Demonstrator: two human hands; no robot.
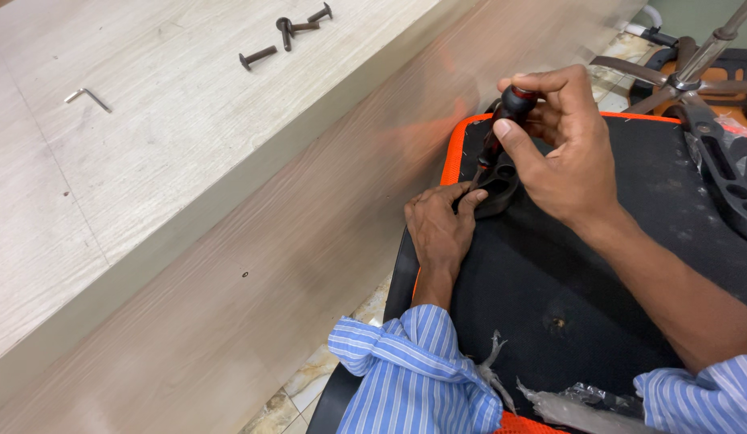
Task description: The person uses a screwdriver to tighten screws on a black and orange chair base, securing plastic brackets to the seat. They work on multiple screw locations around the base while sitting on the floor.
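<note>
On the table point(148, 161) at far left lay a hex key point(87, 98), then loose bolts point(287, 32), near enough the edge to roll off. The left hand point(439, 229) pressed narrow on a black bracket point(495, 186) on the seat cushion point(598, 281); the right hand point(562, 149) gripped a screwdriver point(502, 128), whose tip could likely slip into those fingers. No labels showed, only torn plastic wrap point(582, 406)

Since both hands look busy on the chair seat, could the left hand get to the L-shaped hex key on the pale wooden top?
Probably yes. The hex key lies alone on the wooden top, nothing over it. But the left hand is pressing the black bracket and would have to let go.
</note>
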